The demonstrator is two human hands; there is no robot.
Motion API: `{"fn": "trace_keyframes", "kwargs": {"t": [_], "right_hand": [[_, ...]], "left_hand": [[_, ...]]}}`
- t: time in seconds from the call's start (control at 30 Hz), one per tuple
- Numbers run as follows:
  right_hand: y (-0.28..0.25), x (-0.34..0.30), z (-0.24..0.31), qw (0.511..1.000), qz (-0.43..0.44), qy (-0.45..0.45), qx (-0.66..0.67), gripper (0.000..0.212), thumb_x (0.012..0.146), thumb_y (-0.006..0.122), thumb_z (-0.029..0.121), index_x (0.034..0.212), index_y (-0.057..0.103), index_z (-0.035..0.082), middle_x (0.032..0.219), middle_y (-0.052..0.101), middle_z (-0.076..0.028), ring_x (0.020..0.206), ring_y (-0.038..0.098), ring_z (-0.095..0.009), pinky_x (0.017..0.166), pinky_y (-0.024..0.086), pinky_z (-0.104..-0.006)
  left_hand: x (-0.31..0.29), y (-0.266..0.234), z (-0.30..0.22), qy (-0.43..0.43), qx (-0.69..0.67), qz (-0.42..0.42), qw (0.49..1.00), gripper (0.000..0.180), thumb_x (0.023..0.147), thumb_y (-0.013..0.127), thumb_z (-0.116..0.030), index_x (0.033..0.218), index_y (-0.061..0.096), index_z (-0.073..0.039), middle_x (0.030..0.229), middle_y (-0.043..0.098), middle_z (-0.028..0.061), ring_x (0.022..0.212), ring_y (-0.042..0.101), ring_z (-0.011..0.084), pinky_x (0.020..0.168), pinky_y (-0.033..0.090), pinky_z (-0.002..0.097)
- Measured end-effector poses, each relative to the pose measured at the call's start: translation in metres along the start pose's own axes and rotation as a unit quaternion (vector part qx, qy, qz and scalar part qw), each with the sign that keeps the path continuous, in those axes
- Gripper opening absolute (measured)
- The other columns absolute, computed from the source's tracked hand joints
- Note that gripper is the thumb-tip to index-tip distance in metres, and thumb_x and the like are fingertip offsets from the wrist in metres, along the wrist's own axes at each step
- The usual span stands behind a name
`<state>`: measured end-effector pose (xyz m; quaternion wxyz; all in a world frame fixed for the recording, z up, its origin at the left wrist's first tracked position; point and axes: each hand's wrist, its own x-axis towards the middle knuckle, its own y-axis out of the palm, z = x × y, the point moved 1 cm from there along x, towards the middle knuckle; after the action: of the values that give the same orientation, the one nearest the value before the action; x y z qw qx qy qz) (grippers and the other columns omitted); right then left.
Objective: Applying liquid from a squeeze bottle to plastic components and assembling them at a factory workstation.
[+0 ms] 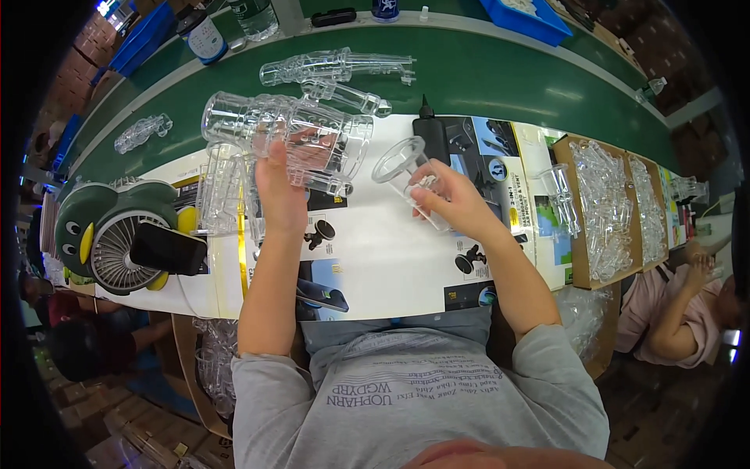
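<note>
My left hand (283, 191) is closed round a large transparent plastic part (324, 129), a wide ribbed barrel lying sideways above the printed sheet. My right hand (461, 205) grips a transparent flanged cup (400, 162), its wide rim tilted up toward the barrel. The two pieces are apart. Small whitish bits show by the right fingers, too small to name. Behind the barrel lie a long transparent part with a thin end (336, 67) and a shorter tube-like piece (348, 95). More transparent parts (221, 187) stand beside my left wrist. A black nozzle bottle (431, 137) is just beyond my right hand.
A green cartoon-shaped fan (117, 234) with a black phone (168, 248) against it stands at left. Cardboard trays (582, 258) of small transparent parts sit at right, near a loose transparent piece (559, 199). Blue bins (531, 22) line the back. Another person (676, 313) sits at right.
</note>
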<state>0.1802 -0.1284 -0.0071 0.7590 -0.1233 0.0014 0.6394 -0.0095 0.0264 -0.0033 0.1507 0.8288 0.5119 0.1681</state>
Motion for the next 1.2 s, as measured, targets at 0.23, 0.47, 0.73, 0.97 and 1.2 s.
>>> {"fn": "trace_keyframes", "kwargs": {"t": [0.23, 0.47, 0.73, 0.97, 1.2], "right_hand": [[0.008, 0.0, 0.001, 0.999, 0.017, 0.026, -0.039, 0.03, 0.082, 0.064, 0.027, 0.096, 0.053, 0.002, 0.071, 0.06, -0.006, 0.063, 0.06, -0.011, 0.058, 0.048, -0.0236], [0.012, -0.003, 0.002, 0.997, -0.004, -0.005, -0.083, 0.033, 0.08, 0.067, 0.029, 0.095, 0.054, 0.001, 0.068, 0.061, -0.006, 0.06, 0.059, -0.009, 0.057, 0.046, -0.0228], [0.01, -0.004, 0.003, 0.991, -0.012, -0.01, -0.132, 0.035, 0.078, 0.068, 0.03, 0.095, 0.055, 0.002, 0.066, 0.062, -0.006, 0.059, 0.059, -0.009, 0.057, 0.044, -0.0227], [0.01, -0.005, 0.005, 0.99, -0.014, -0.008, -0.139, 0.035, 0.077, 0.069, 0.029, 0.096, 0.056, 0.001, 0.067, 0.063, -0.007, 0.061, 0.06, -0.01, 0.058, 0.044, -0.0229], [0.01, -0.005, 0.002, 0.991, -0.013, -0.001, -0.133, 0.039, 0.076, 0.07, 0.03, 0.096, 0.057, 0.0, 0.068, 0.063, -0.008, 0.063, 0.062, -0.012, 0.06, 0.045, -0.0236]], "left_hand": [[-0.005, 0.005, 0.005, 0.005, -0.005, 0.036, 0.999, 0.059, 0.087, 0.057, -0.036, 0.128, 0.036, 0.001, 0.109, 0.057, 0.0161, 0.095, 0.059, 0.0223, 0.085, 0.046, 0.0328], [-0.004, 0.0, 0.01, 0.04, 0.092, 0.026, 0.995, 0.049, 0.085, 0.06, -0.037, 0.114, 0.049, 0.0, 0.105, 0.059, 0.0115, 0.092, 0.056, 0.0158, 0.086, 0.041, 0.0301], [-0.008, 0.005, 0.006, 0.025, 0.06, 0.044, 0.997, 0.05, 0.085, 0.06, -0.038, 0.115, 0.049, 0.0, 0.102, 0.061, 0.0105, 0.088, 0.057, 0.0156, 0.083, 0.042, 0.0293], [-0.009, 0.009, 0.005, -0.013, 0.031, 0.057, 0.998, 0.057, 0.086, 0.058, -0.037, 0.125, 0.042, 0.0, 0.104, 0.06, 0.0133, 0.086, 0.059, 0.0163, 0.081, 0.045, 0.029], [-0.008, 0.007, 0.008, -0.032, 0.028, 0.076, 0.996, 0.059, 0.086, 0.058, -0.036, 0.129, 0.038, 0.0, 0.108, 0.059, 0.0165, 0.086, 0.06, 0.0178, 0.08, 0.046, 0.0302]]}}
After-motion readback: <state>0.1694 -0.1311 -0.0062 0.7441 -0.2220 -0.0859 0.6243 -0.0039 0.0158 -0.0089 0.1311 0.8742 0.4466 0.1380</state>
